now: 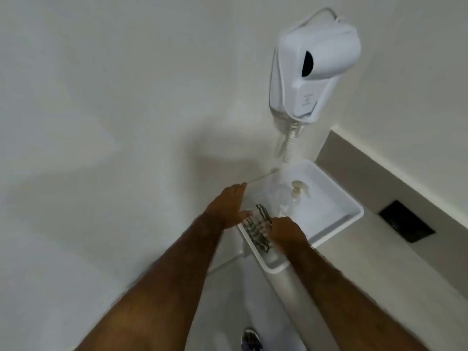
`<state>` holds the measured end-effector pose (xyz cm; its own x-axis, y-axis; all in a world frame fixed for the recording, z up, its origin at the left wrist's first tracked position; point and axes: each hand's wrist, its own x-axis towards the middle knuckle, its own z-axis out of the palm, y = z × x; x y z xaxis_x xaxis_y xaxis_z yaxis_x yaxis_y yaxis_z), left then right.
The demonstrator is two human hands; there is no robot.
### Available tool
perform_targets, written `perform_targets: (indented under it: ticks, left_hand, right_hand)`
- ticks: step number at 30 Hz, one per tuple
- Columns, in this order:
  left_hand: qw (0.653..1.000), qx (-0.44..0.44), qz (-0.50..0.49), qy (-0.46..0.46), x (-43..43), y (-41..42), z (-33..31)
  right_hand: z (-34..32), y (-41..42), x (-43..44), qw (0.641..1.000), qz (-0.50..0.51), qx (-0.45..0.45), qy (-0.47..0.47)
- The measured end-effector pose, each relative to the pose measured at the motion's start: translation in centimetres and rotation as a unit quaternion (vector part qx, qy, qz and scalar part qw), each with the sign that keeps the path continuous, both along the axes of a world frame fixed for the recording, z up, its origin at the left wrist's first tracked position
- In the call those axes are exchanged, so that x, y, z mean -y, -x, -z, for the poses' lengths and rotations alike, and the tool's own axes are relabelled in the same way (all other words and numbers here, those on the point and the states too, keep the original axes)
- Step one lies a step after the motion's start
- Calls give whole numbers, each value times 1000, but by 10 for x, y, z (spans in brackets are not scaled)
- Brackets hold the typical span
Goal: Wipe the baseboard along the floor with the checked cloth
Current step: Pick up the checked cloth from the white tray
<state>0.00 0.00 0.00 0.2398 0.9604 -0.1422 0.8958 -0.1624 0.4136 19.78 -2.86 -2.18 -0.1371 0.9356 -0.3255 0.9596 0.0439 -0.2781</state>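
1. Head view: we see our left hand [229, 205] spread flat, fingers extended, hovering at the left rim of a white basin [339, 198], touching or just over the edge of the checked cloth [258, 228].
2. Our right hand [287, 231] lies on the right side of the cloth, fingers curled down onto it; we cannot tell whether it truly pinches the fabric.
3. The checked cloth sits bunched at the near left corner of the basin, between both hands.
4. A clear pump bottle [295, 195] stands inside the basin, just beyond the cloth.
5. A white wall-mounted hair dryer [314, 64] hangs above, its coiled cord [291, 140] dropping toward the basin.
6. A dark plate [406, 221] is set in the grey ledge at right.
7. A shoe [250, 339] shows on the floor below.
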Motion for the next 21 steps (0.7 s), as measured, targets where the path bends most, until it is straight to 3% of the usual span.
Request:
perform_targets:
  ticks: [4,9,15,21]
  left_hand:
    - [992,-45,0,118,-29,-29,45]
    - [979,-72,-35,190,-59,-59,86]
    - [981,-53,-112,150,-70,-76,102]
    - [975,11,-136,176,-67,-62,63]
  right_hand:
    - [44,-17,-12,998,25,29,55]
    - [78,-22,-30,995,57,28,80]
    - [90,-24,-51,986,108,-14,123]
    - [70,-24,-55,978,145,-74,133]
